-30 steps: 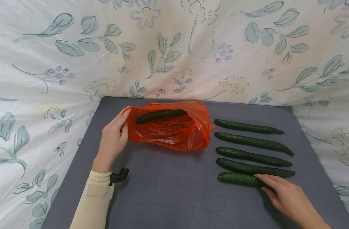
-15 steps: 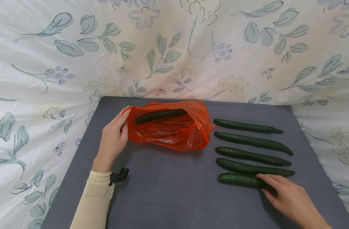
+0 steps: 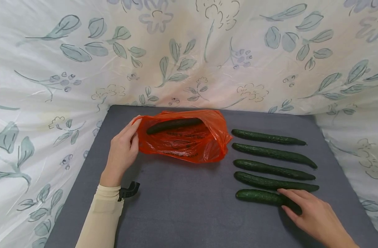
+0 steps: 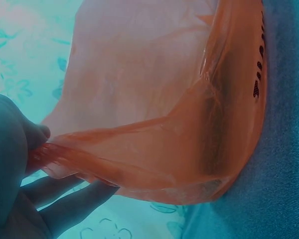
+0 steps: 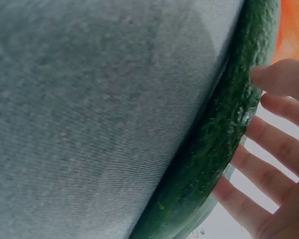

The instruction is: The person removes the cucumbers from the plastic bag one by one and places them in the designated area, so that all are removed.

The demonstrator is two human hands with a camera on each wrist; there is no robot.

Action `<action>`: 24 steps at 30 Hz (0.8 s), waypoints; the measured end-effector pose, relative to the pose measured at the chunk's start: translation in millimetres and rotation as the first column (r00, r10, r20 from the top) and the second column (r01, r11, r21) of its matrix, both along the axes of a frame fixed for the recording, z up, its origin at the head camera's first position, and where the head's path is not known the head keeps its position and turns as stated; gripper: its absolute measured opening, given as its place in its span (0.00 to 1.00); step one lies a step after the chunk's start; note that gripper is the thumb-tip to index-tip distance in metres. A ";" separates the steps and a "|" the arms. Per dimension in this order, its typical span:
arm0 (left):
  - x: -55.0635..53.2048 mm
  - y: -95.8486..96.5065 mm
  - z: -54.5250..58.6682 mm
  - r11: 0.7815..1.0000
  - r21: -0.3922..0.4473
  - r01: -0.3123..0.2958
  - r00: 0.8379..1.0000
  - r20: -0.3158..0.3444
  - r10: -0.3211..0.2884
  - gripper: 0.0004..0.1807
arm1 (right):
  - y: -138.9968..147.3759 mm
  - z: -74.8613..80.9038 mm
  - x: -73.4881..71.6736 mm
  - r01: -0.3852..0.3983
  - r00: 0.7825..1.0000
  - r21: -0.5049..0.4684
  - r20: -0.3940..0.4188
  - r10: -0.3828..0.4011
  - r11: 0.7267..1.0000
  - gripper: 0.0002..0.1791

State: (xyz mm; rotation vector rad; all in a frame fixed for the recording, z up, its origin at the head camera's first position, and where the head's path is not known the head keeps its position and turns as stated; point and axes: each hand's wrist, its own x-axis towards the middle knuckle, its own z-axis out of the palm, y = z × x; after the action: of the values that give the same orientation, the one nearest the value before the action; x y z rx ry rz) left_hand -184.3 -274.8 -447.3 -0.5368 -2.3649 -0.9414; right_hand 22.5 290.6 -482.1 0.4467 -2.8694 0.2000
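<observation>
My left hand (image 3: 124, 150) pinches the left edge of an open orange-red plastic bag (image 3: 218, 124); in the left wrist view the film is bunched between thumb and fingers. Inside the bag lies one dark green cucumber (image 3: 173, 125), a dark shape through the film from the wrist side. On the right, my right hand (image 3: 314, 212) grips the right part of the nearest cucumber (image 3: 258, 196), thumb on the near side and fingers on the far side. The right wrist view shows the fingertips along this cucumber's bumpy skin. Its right end is partly covered by the hand.
Several more cucumbers lie in a column beyond the gripped one, the closest (image 3: 254, 179) just behind it and the farthest (image 3: 268, 136) right of the bag. Grey cloth covers the table (image 3: 182, 203). A floral sheet (image 3: 189, 51) hangs behind and at both sides.
The nearest cucumber has shifted slightly toward the near edge under my right hand, and the gap to the one behind it has widened. My left hand and the bag stay in place.
</observation>
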 end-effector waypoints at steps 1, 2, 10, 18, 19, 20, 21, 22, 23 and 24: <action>0.0 -0.2 -0.2 1.000 -0.001 0.000 1.000 0.000 0.000 0.28 | -0.3 0.6 -0.2 0.000 1.000 -0.004 -0.001 0.000 1.000 0.37; 0.1 -0.3 -0.2 1.000 -0.001 0.001 1.000 -0.001 -0.001 0.28 | -0.7 1.3 -0.4 0.001 1.000 -0.005 -0.001 -0.001 1.000 0.37; 0.1 -1.5 -0.3 1.000 0.002 0.006 1.000 -0.001 -0.006 0.29 | -3.7 8.4 -3.0 0.015 0.999 -0.013 -0.028 -0.015 1.000 0.37; 0.3 -2.9 -2.6 1.000 -0.003 0.006 1.000 -0.014 -0.007 0.30 | -10.0 13.2 -12.3 -0.011 0.998 -0.047 -0.070 0.008 0.999 0.40; 0.3 -2.9 -2.8 1.000 -0.003 0.008 1.000 -0.013 -0.008 0.30 | -11.0 13.5 -13.4 -0.022 0.997 -0.053 -0.081 0.018 0.998 0.40; 0.4 -2.8 -2.4 1.000 -0.002 0.010 1.000 -0.011 -0.010 0.30 | -11.9 13.6 -14.5 -0.033 0.996 -0.059 -0.090 0.027 0.998 0.40; 0.4 -2.8 -2.4 1.000 -0.002 0.011 1.000 -0.009 -0.011 0.30 | -13.2 13.9 -15.3 -0.043 0.994 -0.064 -0.099 0.037 0.997 0.40; 0.6 -2.8 -2.5 1.000 -0.002 0.010 1.000 -0.006 -0.010 0.30 | -14.5 14.2 -16.3 -0.054 0.993 -0.071 -0.106 0.046 0.996 0.40; 0.8 -2.8 -2.6 1.000 0.000 0.012 1.000 -0.004 -0.012 0.30 | -15.9 14.7 -17.6 -0.064 0.992 -0.078 -0.113 0.055 0.995 0.39; 0.9 -2.8 -2.7 1.000 0.001 0.012 1.000 -0.002 -0.012 0.30 | -17.3 15.3 -19.1 -0.077 0.991 -0.084 -0.120 0.066 0.994 0.39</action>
State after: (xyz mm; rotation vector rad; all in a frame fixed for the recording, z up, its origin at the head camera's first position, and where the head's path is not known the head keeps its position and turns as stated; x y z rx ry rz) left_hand -183.4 -277.7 -450.0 -0.5519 -2.3619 -0.9471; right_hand 3.4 273.3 -466.8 0.5264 -2.7201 0.3018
